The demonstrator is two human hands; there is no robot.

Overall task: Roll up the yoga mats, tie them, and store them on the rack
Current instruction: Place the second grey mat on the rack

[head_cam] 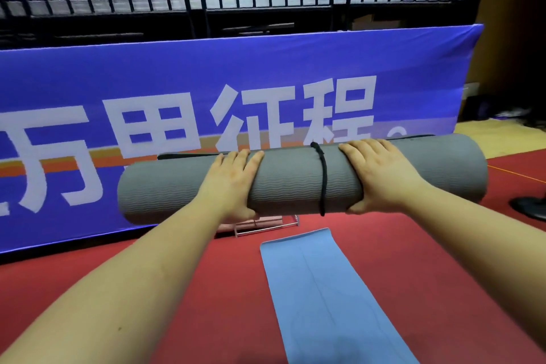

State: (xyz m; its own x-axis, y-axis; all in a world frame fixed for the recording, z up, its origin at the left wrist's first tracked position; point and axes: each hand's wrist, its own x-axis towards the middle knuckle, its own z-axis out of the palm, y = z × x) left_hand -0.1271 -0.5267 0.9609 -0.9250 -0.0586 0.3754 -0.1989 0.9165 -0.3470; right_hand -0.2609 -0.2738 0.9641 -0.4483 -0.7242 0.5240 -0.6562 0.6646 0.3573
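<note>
Spanning left to right, the rolled grey mat [295, 180], bound by a black tie [323, 180], was held aloft by left hand [233, 186] and right hand [378, 177], fingers wrapped closed, directly above the wire rack [266, 223].
</note>
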